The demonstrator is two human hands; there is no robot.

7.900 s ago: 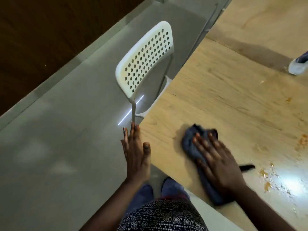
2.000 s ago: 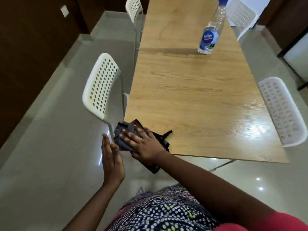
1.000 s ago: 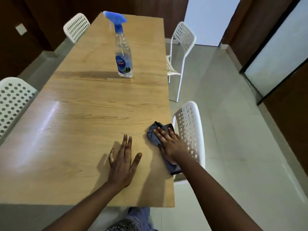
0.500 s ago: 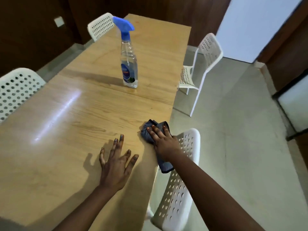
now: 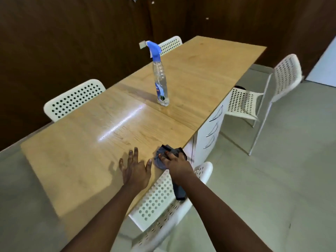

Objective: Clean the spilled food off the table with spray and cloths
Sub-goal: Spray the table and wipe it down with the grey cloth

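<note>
Pressing cloth [image 5: 160, 160] flat: right hand [image 5: 177, 163]; left hand [image 5: 135, 171] flat on table [image 5: 81, 160]; chair [image 5: 163, 195] below.

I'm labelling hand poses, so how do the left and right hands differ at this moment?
The left hand lies bare on the table with fingers spread; the right hand presses on a dark cloth. The left hand sits further in from the table's edge; the right hand is at the edge, above a white chair. Both are palm down with straight fingers.
</note>
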